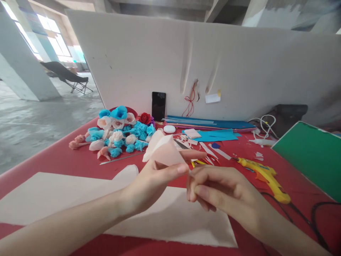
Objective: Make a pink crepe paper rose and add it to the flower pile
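In the head view, pale pink paper petals, gathered like a paper flower (pixel 165 151), rise out of my left hand (pixel 162 174). My left hand is closed around their lower part, with the thumb lying along the near side and the index finger pointing right behind it. Close beside the left thumb tip, my right hand (pixel 213 186) is closed in a pinch on the flower's narrow base, where a small pale bit shows between the fingers. Below both hands lies a large pale pink sheet of paper (pixel 181 220). A cut petal-shaped piece (pixel 127 173) rests on its far edge.
Blue, white and pink paper flowers (pixel 117 137) are heaped at the back left of the red table (pixel 87 165). A yellow glue gun (pixel 266 177) lies right, beside a green board (pixel 311 156). Blue paper (pixel 213 135), scraps and scissors lie behind my hands; a phone (pixel 158 106) leans against the panel.
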{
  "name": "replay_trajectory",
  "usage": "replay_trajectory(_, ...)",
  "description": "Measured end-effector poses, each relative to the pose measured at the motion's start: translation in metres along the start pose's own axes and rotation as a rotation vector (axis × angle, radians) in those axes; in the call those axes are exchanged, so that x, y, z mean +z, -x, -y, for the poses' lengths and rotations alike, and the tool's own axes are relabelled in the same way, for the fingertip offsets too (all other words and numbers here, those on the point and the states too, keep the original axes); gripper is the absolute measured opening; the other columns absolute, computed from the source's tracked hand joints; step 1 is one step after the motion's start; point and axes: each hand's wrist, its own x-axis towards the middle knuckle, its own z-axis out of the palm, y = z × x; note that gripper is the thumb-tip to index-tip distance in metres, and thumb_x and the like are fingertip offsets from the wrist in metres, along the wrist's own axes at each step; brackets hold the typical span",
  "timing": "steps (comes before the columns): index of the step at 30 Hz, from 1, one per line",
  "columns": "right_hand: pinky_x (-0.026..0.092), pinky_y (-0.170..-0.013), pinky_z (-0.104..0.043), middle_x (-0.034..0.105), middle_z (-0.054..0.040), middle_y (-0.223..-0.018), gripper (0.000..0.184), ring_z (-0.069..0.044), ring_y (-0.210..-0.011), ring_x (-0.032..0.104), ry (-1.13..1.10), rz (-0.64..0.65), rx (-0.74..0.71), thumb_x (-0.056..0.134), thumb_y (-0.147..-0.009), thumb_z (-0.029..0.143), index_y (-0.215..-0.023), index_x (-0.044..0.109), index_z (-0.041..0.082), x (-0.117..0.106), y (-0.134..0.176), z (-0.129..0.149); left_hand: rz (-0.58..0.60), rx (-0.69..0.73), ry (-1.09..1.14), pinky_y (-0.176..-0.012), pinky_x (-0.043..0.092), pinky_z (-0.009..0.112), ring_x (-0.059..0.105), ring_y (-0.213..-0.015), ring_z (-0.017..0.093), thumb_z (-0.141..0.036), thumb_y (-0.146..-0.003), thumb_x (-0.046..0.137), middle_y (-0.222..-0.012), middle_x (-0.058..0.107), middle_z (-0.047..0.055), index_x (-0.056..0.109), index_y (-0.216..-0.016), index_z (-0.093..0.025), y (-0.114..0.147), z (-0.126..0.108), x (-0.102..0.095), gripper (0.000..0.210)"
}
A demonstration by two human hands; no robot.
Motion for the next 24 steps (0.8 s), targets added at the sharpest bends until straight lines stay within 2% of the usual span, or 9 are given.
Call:
replay_trajectory(4, 0.038, -0.061, -0.016, 0.056, 0.0018, -0.074, 0.016, -0.008, -0.07, 0.049, 0.108, 0.021, -0.014, 0.052, -0.086, 0.016, -0.073, 0.061, 0.017, 0.0014, -0.001, 0.0027, 0.0, -0.045, -0.036, -0.067, 0.048, 0.02, 0.06, -0.084, 0.015, -0.036, -0.073, 0.071, -0.096, 0.066, -0.001, 0.072, -0.09, -0.026, -0.001, -0.0017, 0.0017, 0.02)
replay_trajectory(6, 0.039, -0.063, -0.017, 0.057, 0.0012, -0.077, 0.015, -0.009, -0.077, 0.051, 0.206, 0.049, -0.027, 0.054, -0.085, 0.015, -0.072, 0.062, 0.017, 0.0031, 0.0001, 0.0038, 0.04, -0.095, -0.081, -0.061, 0.047, 0.021, 0.06, -0.078, 0.016, -0.034, -0.072, 0.071, -0.096, 0.066, 0.001, 0.07, -0.094, -0.025, -0.0019, -0.004, 0.003, 0.024)
replay_trajectory(10, 0.039, -0.06, -0.016, 0.057, 0.0023, -0.077, 0.015, -0.008, -0.073, 0.051, 0.287, 0.033, -0.043, 0.052, -0.085, 0.012, -0.075, 0.062, 0.017, 0.0055, 0.0025, 0.0036, 0.105, -0.181, -0.126, -0.059, 0.048, 0.024, 0.062, -0.07, 0.016, -0.034, -0.072, 0.071, -0.096, 0.066, 0.005, 0.063, -0.109, -0.024, -0.0019, -0.0061, 0.0034, 0.039)
replay_trajectory(13, 0.04, -0.065, -0.015, 0.057, 0.003, -0.08, 0.016, -0.007, -0.074, 0.052, 0.277, -0.002, -0.082, 0.05, -0.084, 0.009, -0.077, 0.061, 0.017, 0.0037, 0.0025, 0.0026, 0.079, -0.129, -0.119, -0.059, 0.047, 0.025, 0.059, -0.068, 0.016, -0.037, -0.069, 0.073, -0.087, 0.065, 0.006, 0.062, -0.11, -0.018, -0.002, -0.0042, 0.0022, 0.047)
replay_trajectory(17, 0.04, -0.062, -0.016, 0.057, 0.0026, -0.081, 0.014, -0.008, -0.075, 0.053, 0.25, -0.019, -0.069, 0.052, -0.085, 0.013, -0.077, 0.062, 0.018, 0.0006, 0.0012, 0.0018, 0.034, -0.073, -0.131, -0.062, 0.045, 0.022, 0.053, -0.063, 0.012, -0.039, -0.073, 0.069, -0.069, 0.059, 0.002, 0.066, -0.098, -0.012, -0.0037, -0.0025, 0.0025, 0.037)
replay_trajectory(19, 0.04, -0.063, -0.017, 0.056, 0.0014, -0.081, 0.014, -0.008, -0.075, 0.053, 0.182, 0.014, -0.05, 0.051, -0.087, 0.016, -0.078, 0.062, 0.018, 0.0007, 0.0006, 0.0011, 0.073, -0.094, -0.129, -0.056, 0.044, 0.02, 0.054, -0.06, 0.011, -0.037, -0.071, 0.071, -0.074, 0.061, 0.002, 0.063, -0.106, -0.015, -0.0033, -0.0036, 0.0031, 0.043)
replay_trajectory(20, 0.04, -0.063, -0.017, 0.056, 0.0007, -0.081, 0.015, -0.008, -0.074, 0.052, 0.112, 0.044, -0.039, 0.052, -0.088, 0.019, -0.077, 0.062, 0.018, 0.001, 0.0004, 0.0004, 0.105, -0.112, -0.134, -0.056, 0.045, 0.02, 0.056, -0.062, 0.012, -0.038, -0.069, 0.073, -0.083, 0.063, 0.004, 0.06, -0.112, -0.018, -0.0026, -0.0046, 0.0031, 0.049)
replay_trajectory(22, 0.04, -0.06, -0.016, 0.054, -0.0005, -0.081, 0.018, -0.007, -0.069, 0.05, -0.105, 0.124, -0.009, 0.054, -0.09, 0.026, -0.076, 0.062, 0.017, 0.0017, 0.0, -0.0014, 0.176, -0.128, -0.174, -0.059, 0.047, 0.022, 0.061, -0.076, 0.016, -0.042, -0.065, 0.075, -0.108, 0.061, 0.007, 0.056, -0.119, -0.023, -0.0008, -0.0069, 0.0022, 0.06)
replay_trajectory(24, 0.04, -0.058, -0.015, 0.053, -0.0011, -0.083, 0.019, -0.004, -0.063, 0.049, -0.363, 0.209, 0.017, 0.056, -0.089, 0.028, -0.077, 0.063, 0.016, 0.0013, -0.0004, -0.0034, 0.244, -0.098, -0.257, -0.067, 0.048, 0.023, 0.059, -0.091, 0.021, -0.05, -0.066, 0.071, -0.117, 0.057, 0.007, 0.058, -0.117, -0.024, 0.0003, -0.0087, 0.0005, 0.059)
